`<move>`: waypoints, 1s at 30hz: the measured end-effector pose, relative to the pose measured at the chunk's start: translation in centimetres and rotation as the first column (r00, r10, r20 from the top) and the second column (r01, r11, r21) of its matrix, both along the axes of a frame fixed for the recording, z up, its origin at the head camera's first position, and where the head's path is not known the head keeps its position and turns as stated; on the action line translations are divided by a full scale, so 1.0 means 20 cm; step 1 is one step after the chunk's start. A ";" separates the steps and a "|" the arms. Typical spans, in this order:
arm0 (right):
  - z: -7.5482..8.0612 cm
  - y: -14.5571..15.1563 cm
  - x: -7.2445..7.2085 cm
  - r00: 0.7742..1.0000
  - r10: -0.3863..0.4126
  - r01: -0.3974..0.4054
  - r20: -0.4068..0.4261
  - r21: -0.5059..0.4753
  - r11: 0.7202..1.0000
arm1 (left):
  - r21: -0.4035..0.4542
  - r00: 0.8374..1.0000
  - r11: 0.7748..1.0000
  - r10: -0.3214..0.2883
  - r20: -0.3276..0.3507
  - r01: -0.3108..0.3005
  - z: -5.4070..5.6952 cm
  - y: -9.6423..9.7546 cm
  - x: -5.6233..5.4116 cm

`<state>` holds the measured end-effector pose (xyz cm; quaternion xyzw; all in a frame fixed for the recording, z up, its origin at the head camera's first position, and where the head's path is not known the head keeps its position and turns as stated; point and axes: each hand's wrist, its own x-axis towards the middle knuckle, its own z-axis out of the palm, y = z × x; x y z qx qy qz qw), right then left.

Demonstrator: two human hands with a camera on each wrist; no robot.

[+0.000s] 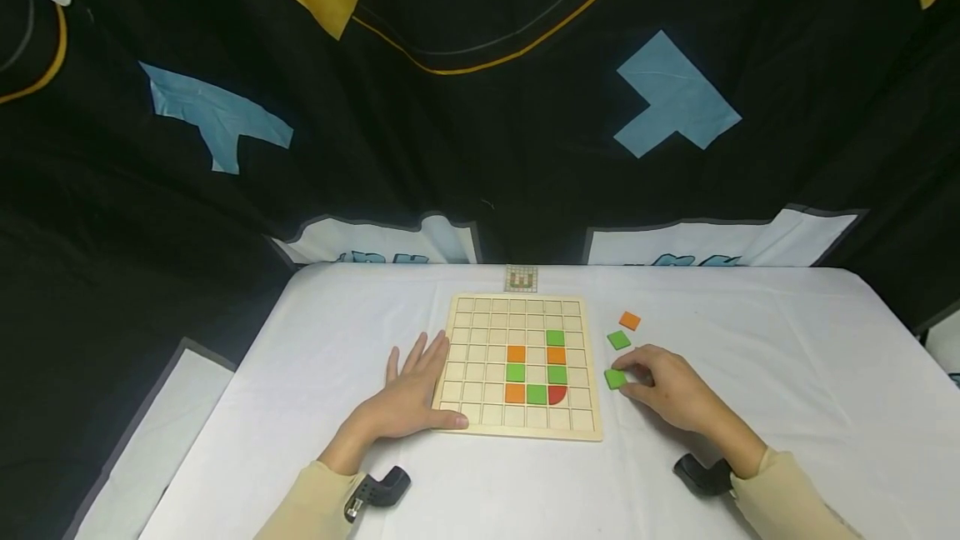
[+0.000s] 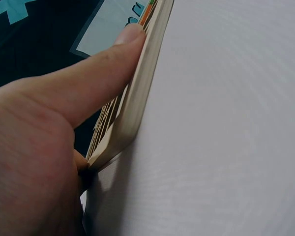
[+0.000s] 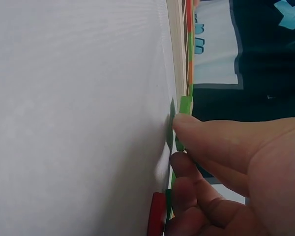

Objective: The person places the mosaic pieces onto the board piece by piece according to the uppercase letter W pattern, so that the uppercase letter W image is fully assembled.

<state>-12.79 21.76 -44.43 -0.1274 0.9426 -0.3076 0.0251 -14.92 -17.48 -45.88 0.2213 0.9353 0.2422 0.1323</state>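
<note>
Now pinches a green tile with the right hand, just right of the wooden board; rests a spread left hand on its left edge.

A small card, its pattern too small to read.
In the right wrist view, the bottom edge cuts a red piece; in the left wrist view, the top edge cuts the board.

Left hand, thumb against board, white cloth, perhaps orange tile
</note>
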 end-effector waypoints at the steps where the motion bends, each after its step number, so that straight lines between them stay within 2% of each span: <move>1: 0.00 0.00 0.00 1.000 -0.005 0.005 0.001 -0.003 1.000 | -0.002 1.000 1.000 0.001 0.002 -0.001 0.00 0.00 0.00; 8: 0.02 -0.01 0.01 1.000 -0.026 0.026 0.000 -0.007 1.000 | -0.004 1.000 1.000 0.001 -0.006 -0.001 0.00 0.01 0.00; 30: 0.06 -0.10 0.02 0.996 -0.038 0.035 -0.078 -0.038 0.999 | -0.010 1.000 1.000 -0.001 -0.007 0.001 0.00 0.00 0.00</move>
